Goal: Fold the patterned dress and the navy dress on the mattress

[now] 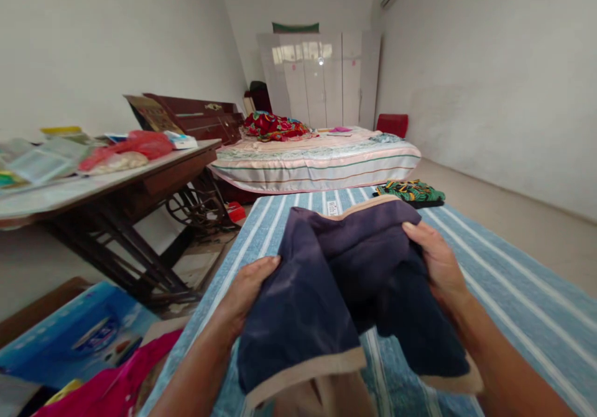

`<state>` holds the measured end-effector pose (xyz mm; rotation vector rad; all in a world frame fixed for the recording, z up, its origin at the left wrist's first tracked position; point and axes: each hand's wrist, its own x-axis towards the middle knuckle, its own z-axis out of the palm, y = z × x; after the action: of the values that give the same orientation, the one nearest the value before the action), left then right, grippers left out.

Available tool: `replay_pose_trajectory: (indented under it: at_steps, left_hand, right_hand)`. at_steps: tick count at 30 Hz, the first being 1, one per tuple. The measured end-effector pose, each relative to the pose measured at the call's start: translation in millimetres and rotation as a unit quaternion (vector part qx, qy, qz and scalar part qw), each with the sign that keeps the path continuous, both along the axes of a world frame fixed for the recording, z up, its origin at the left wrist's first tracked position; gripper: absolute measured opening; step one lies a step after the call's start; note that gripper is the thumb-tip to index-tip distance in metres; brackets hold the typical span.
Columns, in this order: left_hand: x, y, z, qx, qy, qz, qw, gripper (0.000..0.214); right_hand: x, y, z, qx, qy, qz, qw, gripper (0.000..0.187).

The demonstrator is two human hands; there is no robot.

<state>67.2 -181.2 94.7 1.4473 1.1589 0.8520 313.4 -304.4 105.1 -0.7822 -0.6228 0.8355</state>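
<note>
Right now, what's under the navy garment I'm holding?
The blue striped sheet lies under the navy garment, showing around it. The left hand and right hand hold its edges. Whatever lies directly beneath the cloth is covered.

Matt navy cloth garment (326, 292) w/ tan trim; striped woven mat (504, 280); glossy wardrobe (326, 78).

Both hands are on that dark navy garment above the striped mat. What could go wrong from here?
1. The left hand seems to pinch only the edge of the navy garment; a loose grip could let that side drop and unfold.
2. The right hand bunches the fabric, so creases may get folded in.
3. The tan hems hang loose and uneven, so they could end up misaligned.
</note>
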Motion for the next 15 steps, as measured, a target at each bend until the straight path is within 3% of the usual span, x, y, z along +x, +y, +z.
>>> replay_pose_trajectory:
  at_steps: [2,4,10,13,15]
  left_hand:
    - [7,-3,-4.7,-0.005,0.019,-0.018,1.000,0.043]
    - [14,-13,-12.9,0.041,0.059,-0.023,0.997,0.048]
    - [37,-63,-42.8,0.168,0.198,-0.130,0.957,0.086]
    - [37,-69,-43.7,0.179,0.189,-0.156,0.953,0.060]
    - [28,-62,-34.8,0.137,0.146,-0.210,0.957,0.034]
  right_hand:
    - [2,2,0.7,-0.016,-0.012,0.001,1.000,0.029]
    - [0,4,-6.1,-0.035,-0.009,0.012,0.999,0.028]
    - [-14,-2,-21.1,-0.059,0.013,0.061,0.996,0.027]
    - [-16,-14,-16.8,-0.071,0.009,0.104,0.992,0.025]
    - [-11,-24,-12.1,-0.074,-0.005,0.101,0.992,0.023]
